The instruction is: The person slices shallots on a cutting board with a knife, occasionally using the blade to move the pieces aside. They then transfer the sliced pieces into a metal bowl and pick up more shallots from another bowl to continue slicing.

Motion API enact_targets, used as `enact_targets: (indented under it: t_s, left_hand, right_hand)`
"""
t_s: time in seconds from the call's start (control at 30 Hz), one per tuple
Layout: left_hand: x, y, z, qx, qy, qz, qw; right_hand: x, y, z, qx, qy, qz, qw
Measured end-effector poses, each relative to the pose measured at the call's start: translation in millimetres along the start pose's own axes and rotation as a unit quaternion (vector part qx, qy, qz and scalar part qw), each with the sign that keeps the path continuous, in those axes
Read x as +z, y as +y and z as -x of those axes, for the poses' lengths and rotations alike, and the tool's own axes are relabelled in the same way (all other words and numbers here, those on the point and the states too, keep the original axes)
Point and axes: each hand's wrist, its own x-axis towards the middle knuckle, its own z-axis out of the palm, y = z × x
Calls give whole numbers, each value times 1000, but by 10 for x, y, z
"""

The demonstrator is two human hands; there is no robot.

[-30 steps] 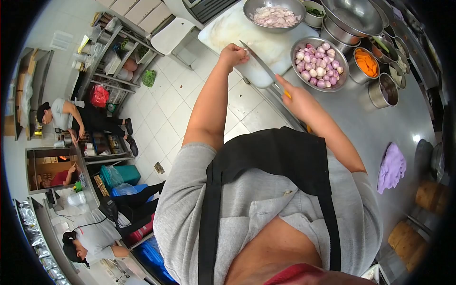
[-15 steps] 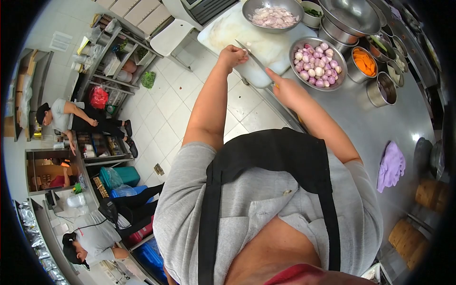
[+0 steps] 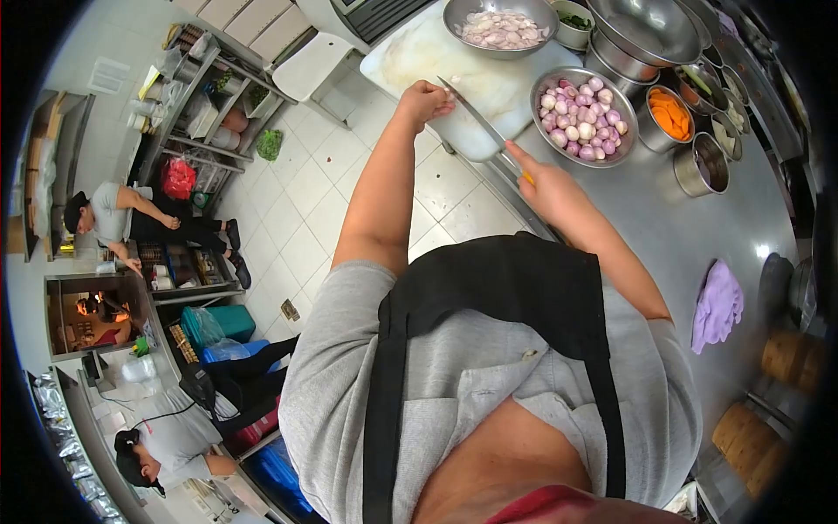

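My right hand (image 3: pixel 550 185) is wrapped round the yellow handle of a knife (image 3: pixel 472 110), whose long blade points up and left over the near edge of the white cutting board (image 3: pixel 406 57). Close to the blade's tip, my left hand (image 3: pixel 425 103) is closed in a pinch; whatever its fingers hold is too small and covered to name. A metal bowl of peeled shallots (image 3: pixel 583 120) stands right of the board. On the board's far side sits a bowl of sliced shallots (image 3: pixel 502 31).
Right of the shallots are a pot of orange pieces (image 3: pixel 669 115), an empty-looking metal pot (image 3: pixel 701 168) and a large steel bowl (image 3: pixel 650 26). A purple cloth (image 3: pixel 718 306) lies on the steel table. Two co-workers (image 3: pixel 175 428) stand off to the left.
My right hand has drawn the knife down and to the right, so more of the blade shows. My left hand has hardly moved.
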Motion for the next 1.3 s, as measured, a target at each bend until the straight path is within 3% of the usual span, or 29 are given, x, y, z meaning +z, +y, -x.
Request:
enact_targets:
  t_s: [1.03, 1.3]
  left_hand:
    - [29, 25, 24, 1, 11, 23, 1000]
    - [12, 11, 0, -3, 2, -15, 1000]
  right_hand:
    - [-9, -47, -78, 8, -10, 16, 1000]
    - [177, 40, -429, 2, 11, 32, 999]
